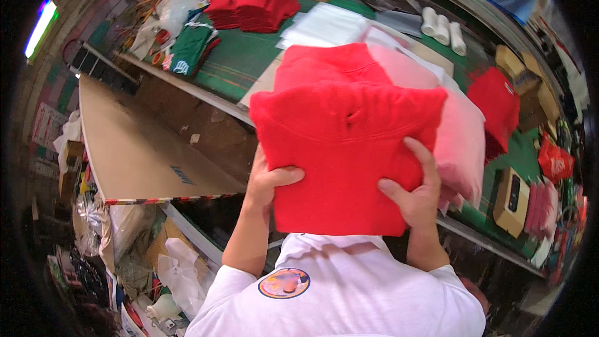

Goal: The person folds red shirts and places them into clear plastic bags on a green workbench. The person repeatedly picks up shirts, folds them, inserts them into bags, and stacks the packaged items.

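A folded red sweatshirt (pixel 343 175) is held up close in front of my chest, its curved seam and a small dark hole facing me. My left hand (pixel 268 178) grips its left side, thumb on the front and fingers hidden behind. On the right side my right hand (pixel 418 193) holds it with thumb and a finger showing on the front. Just beyond it is more red folded fabric (pixel 331 65); whether this is a separate garment I cannot tell. Pink folded garments (pixel 462 143) lie to its right, and white sheets (pixel 327 24) lie behind.
The green worktable (pixel 240 56) carries a red garment stack (pixel 253 1), a green folded garment (pixel 189 48), white rolls (pixel 443 30) and a small cardboard box (pixel 511 203). A large open carton (pixel 143 143) stands at left, with plastic bags (pixel 181 268) below it.
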`<state>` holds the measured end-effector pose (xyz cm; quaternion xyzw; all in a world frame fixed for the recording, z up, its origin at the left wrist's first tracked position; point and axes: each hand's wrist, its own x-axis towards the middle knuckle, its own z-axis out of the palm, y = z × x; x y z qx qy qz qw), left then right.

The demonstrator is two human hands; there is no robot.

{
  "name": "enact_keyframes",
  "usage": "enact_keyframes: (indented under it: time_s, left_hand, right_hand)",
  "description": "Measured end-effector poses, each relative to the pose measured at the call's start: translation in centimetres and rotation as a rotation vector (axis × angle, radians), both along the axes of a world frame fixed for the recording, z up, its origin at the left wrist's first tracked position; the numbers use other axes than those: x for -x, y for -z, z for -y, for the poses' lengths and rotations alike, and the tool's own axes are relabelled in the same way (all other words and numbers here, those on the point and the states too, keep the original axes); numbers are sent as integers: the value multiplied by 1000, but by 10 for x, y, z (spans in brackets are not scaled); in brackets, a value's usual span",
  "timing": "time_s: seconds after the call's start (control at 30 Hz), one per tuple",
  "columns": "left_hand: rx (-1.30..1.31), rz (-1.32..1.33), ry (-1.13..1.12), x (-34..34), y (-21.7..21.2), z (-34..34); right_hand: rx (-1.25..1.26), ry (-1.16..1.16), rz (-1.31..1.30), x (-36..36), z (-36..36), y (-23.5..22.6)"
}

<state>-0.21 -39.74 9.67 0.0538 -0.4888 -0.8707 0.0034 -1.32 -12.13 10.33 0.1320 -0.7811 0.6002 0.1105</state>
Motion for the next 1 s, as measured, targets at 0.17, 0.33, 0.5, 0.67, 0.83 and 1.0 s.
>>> enact_keyframes:
  time_s: [0.17, 0.33, 0.5, 0.67, 0.83, 1.0]
  left_hand:
    - [-122, 82, -236, -3, 10, 87]
    - [-72, 142, -270, 37, 29, 159]
    - [62, 198, -138, 121, 70, 239]
    - [179, 232, 10, 223, 88, 295]
    - [213, 233, 168, 320, 102, 331]
    - [175, 259, 324, 401, 144, 370]
  right_hand:
    - [-7, -209, 23, 40, 107, 21]
    - [23, -233, 66, 80, 187, 51]
    - [2, -119, 133, 142, 252, 91]
    - [92, -9, 192, 218, 310, 121]
    - [64, 133, 203, 278, 350, 143]
    - [89, 239, 217, 324, 390, 186]
